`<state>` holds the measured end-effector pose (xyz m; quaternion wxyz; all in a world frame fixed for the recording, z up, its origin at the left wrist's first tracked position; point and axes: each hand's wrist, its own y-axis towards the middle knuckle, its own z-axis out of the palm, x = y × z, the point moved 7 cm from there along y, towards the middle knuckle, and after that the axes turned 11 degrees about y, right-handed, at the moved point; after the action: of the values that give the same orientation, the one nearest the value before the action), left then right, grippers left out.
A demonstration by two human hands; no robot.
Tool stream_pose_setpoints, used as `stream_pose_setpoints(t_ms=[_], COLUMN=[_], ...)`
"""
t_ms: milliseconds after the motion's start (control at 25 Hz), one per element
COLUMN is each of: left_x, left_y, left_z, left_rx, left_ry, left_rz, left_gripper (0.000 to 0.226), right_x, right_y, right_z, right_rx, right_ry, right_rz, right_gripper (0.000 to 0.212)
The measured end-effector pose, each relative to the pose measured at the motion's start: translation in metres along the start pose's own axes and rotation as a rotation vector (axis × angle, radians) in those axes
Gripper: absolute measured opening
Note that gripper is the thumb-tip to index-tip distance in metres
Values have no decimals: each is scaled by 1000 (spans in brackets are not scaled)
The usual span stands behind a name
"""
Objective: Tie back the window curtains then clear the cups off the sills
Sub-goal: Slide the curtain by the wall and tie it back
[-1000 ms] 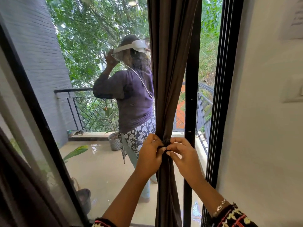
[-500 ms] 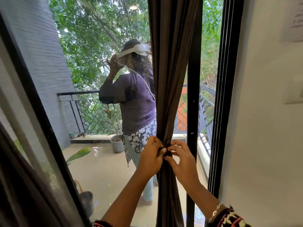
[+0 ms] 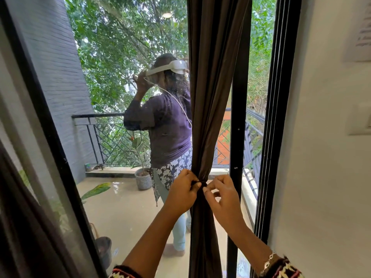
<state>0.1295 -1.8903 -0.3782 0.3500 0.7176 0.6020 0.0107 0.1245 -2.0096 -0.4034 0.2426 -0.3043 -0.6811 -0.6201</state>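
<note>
A dark brown curtain [image 3: 212, 81] hangs gathered into a narrow bundle in front of the glass door. A thin dark tie [image 3: 202, 182] cinches it at hand height. My left hand [image 3: 183, 190] pinches the tie's left side against the bundle. My right hand [image 3: 222, 195] pinches the tie's right side, with fingers curled. No cups are in view.
The black door frame [image 3: 279, 117] and a white wall [image 3: 325, 177] stand at the right. Another dark curtain [image 3: 22, 227] fills the lower left. Through the glass, a person wearing a headset [image 3: 168, 121] stands on the balcony beside a potted plant [image 3: 143, 177] and a railing [image 3: 104, 137].
Both hands stayed at the tie and have drawn slightly apart. The view shifted so the person outside appears further right and lower.
</note>
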Motion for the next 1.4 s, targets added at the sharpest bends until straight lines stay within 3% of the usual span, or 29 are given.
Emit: stream_pose_setpoints(t_ms=[240,360,480,720,920,1120,1400], left_x=[1,0,0,11,12,11,18], left_y=[-5,-4,-5,-8,-10,-11,-11], left_z=[2,5,6,14,20,19,3], left_rx=[21,31,7,-68,-39,22,-178], left_ry=[-175,-215,-254,-479,-568,-426,-474], left_rz=[-31,-84,-103,-244,-157,20,-63], left_gripper=[4,16,13,4,3,17,30], right_x=[0,2,2,-8,-12,-19,-25], right_y=[-8,-11,-10,-4,-3,-2,-2], right_z=[2,2,-1,-2,-6,-17,-22], right_rx=[8,-32,-57,5,57,-12,-52], right_ry=[-65,-123,-138,-96,-12,137,209], right_rz=[-14,-55,-100,-15,6,44,81], right_gripper=[20,16,8,9,10,13,8])
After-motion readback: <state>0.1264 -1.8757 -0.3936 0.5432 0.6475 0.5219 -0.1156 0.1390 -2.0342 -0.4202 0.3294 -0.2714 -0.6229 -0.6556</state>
